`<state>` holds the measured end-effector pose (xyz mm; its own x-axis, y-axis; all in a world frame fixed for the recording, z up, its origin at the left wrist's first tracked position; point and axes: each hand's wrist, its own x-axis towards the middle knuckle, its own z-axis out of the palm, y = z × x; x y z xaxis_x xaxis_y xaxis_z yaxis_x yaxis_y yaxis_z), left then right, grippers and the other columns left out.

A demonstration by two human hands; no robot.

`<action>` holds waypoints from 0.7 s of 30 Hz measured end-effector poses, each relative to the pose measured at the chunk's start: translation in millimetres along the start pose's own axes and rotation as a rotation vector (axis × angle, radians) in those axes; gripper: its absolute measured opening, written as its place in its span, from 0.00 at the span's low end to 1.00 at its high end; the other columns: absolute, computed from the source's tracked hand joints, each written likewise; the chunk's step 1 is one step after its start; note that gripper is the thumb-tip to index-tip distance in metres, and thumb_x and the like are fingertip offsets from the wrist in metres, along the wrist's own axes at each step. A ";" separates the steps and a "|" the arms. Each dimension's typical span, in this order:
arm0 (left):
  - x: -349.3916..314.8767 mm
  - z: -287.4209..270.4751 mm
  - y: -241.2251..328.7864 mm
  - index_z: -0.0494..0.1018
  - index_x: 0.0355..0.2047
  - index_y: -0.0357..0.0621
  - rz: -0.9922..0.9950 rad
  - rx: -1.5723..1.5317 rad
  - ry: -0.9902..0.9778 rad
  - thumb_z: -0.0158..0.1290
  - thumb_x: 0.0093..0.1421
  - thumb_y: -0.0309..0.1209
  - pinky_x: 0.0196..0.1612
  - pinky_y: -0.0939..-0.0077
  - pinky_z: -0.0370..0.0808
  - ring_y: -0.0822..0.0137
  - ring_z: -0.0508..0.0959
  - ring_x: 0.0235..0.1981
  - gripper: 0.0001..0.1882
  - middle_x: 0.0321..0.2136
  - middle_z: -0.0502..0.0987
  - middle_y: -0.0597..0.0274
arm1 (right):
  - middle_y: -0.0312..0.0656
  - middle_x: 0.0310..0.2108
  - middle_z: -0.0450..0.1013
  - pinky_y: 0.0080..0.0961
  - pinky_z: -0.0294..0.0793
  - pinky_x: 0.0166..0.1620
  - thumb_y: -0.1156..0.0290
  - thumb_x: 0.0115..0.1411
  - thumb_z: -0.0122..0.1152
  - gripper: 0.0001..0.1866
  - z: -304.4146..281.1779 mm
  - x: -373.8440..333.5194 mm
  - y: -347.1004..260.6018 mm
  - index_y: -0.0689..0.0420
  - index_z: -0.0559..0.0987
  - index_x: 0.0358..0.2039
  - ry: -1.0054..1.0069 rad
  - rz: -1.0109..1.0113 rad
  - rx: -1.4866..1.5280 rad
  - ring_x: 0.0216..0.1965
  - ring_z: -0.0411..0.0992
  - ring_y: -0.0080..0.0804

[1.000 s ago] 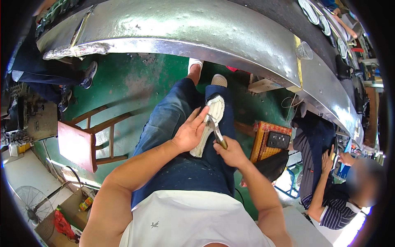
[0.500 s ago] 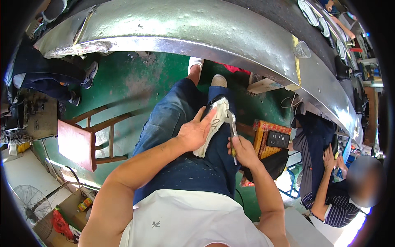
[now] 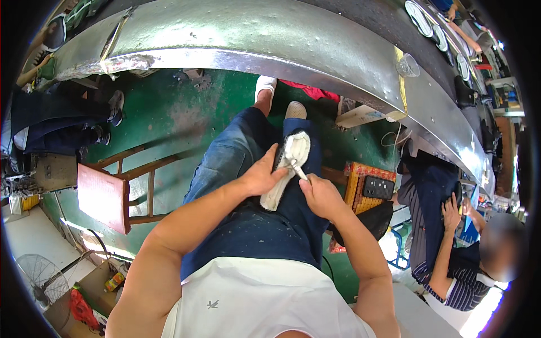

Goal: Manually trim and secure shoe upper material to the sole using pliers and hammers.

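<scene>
Across my thighs lies a dark shoe upper (image 3: 301,147), bottom side up, its white underside facing me and a dark rim around it. My left hand (image 3: 262,177) grips its left side, with the thumb over the white underside and a finger along the edge. My right hand (image 3: 323,195) is closed around the handles of metal pincers (image 3: 298,169). The jaws of the pincers touch the middle of the white underside, close to my left thumb. My right palm hides most of the handles.
A metal-edged conveyor bench (image 3: 253,36) curves across the front, bearing a plastic cup (image 3: 408,66) and shoes. A wooden stool (image 3: 104,197) lies at left. On my right, a phone (image 3: 378,188) rests on a woven seat (image 3: 355,194), near a seated co-worker (image 3: 451,265).
The pincers have swung from beside the shoe's right edge onto its underside. My right hand has moved up and left, and my left fingers have shifted down to the shoe's side.
</scene>
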<state>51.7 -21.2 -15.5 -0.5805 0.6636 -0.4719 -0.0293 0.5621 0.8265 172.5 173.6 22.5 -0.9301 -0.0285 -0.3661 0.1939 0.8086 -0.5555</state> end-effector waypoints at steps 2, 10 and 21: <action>-1.0 -13.3 4.0 0.41 0.74 0.34 -0.105 -0.074 -0.106 0.55 0.67 0.43 0.70 0.64 0.60 0.46 0.63 0.69 0.47 0.67 0.61 0.32 | 0.58 0.28 0.76 0.47 0.74 0.40 0.56 0.71 0.51 0.20 -3.1 -5.4 7.8 0.63 0.75 0.34 -0.053 0.191 0.373 0.35 0.76 0.62; 24.1 -21.5 -5.7 0.43 0.74 0.36 -0.130 -0.366 -0.237 0.62 0.63 0.38 0.69 0.69 0.61 0.59 0.65 0.67 0.50 0.68 0.62 0.45 | 0.59 0.35 0.78 0.47 0.75 0.44 0.65 0.65 0.59 0.14 -17.6 -41.6 -6.5 0.65 0.75 0.41 -0.317 0.048 0.219 0.39 0.77 0.59; 39.2 -12.5 -34.2 0.44 0.74 0.35 -0.145 -0.391 -0.236 0.62 0.63 0.38 0.67 0.68 0.64 0.57 0.67 0.67 0.49 0.68 0.63 0.43 | 0.57 0.34 0.76 0.43 0.74 0.39 0.67 0.64 0.60 0.15 -12.4 -16.6 -22.6 0.64 0.77 0.46 -0.311 0.003 0.417 0.36 0.76 0.55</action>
<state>19.7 -20.5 -58.5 -0.3486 0.7116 -0.6100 -0.4265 0.4591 0.7793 179.7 163.1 50.4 -0.8049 -0.2509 -0.5377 0.3633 0.5082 -0.7809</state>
